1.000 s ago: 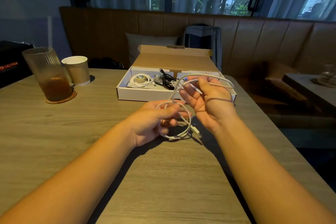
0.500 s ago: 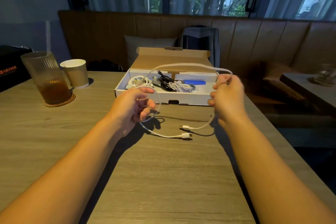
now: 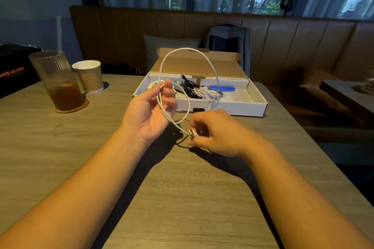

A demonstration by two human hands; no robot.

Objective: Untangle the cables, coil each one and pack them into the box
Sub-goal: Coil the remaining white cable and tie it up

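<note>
A white cable [image 3: 210, 64] arches in a tall loop above the table in front of the box. My left hand [image 3: 150, 111], palm up, pinches the cable between thumb and fingers. My right hand [image 3: 217, 133], low over the table, pinches the cable's plug end. Behind them lies the open white cardboard box [image 3: 232, 106] with its brown lid folded back. Inside it are a coiled white cable [image 3: 154, 85] at the left, a black cable [image 3: 187, 85], a loose white bundle [image 3: 206, 93] and a blue object [image 3: 222, 88].
At the left of the wooden table [image 3: 182, 198] stands a ribbed glass of brown drink [image 3: 58, 81] on a coaster, with a paper cup [image 3: 89, 76] beside it. A padded bench [image 3: 303, 46] runs behind the table. Another table [image 3: 348, 91] is at the right.
The hands came together from a wide spread. My right hand dropped to the table and took the plug end; the cable now stands in a tall loop and my left hand turned palm up.
</note>
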